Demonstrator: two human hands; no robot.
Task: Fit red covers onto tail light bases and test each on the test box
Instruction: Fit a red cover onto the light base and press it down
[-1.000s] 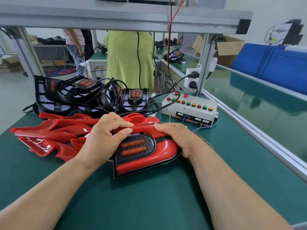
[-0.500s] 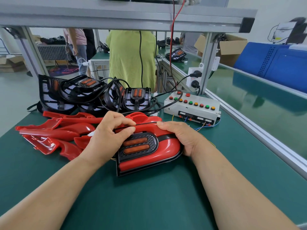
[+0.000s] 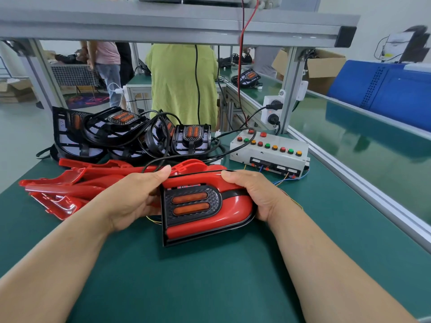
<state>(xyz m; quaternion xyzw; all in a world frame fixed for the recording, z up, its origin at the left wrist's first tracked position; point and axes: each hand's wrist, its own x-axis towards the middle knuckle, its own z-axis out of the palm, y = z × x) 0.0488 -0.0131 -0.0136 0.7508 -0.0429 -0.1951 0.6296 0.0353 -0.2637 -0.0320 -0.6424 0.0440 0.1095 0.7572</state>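
I hold a tail light point(image 3: 210, 213) with its red cover fitted, tilted up toward me above the green table point(image 3: 210, 287). My left hand point(image 3: 137, 197) grips its left edge, thumb on the top rim. My right hand point(image 3: 254, 194) grips the rounded right end, thumb on top. A black cable runs from behind the light toward the back. The white test box point(image 3: 268, 152) with coloured buttons sits behind my right hand. Loose red covers point(image 3: 70, 187) lie at the left. Black bases point(image 3: 130, 136) with cables are piled behind them.
An aluminium frame post point(image 3: 289, 89) with a power socket point(image 3: 271, 110) stands behind the test box. A rail point(image 3: 361, 183) borders the table on the right. A person in a green shirt point(image 3: 182, 85) stands at the bench beyond.
My hands have shifted from pressing on top of the cover to gripping the light's two ends, and the light has tilted up toward me.
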